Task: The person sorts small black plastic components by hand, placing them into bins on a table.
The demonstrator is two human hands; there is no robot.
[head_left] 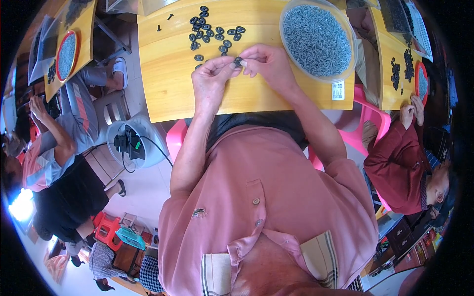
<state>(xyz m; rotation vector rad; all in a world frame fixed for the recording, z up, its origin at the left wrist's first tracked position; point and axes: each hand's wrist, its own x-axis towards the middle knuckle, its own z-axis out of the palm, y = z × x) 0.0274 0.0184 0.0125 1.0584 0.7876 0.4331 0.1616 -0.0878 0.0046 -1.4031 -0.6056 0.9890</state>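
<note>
Close together over the near part of the wooden table, my left hand (pixel 211 81) and my right hand (pixel 270 63) pinch one small black oval part (pixel 238 62) between their fingertips. Fingers cover most of it, and whether a screw sits in it I cannot tell. Just beyond my hands lie several loose black oval parts (pixel 219 37), each with what look like two holes. A round translucent tub (pixel 353 55) full of silvery screws (pixel 316 39) stands to the right of my right hand.
Two small dark pieces (pixel 159 28) lie at the table's far left. A white label (pixel 337 92) sticks to the front right edge. Co-workers sit at side tables left and right, with red-rimmed bowls (pixel 421 81) of screws. A bucket (pixel 112 132) holding a black device stands at left.
</note>
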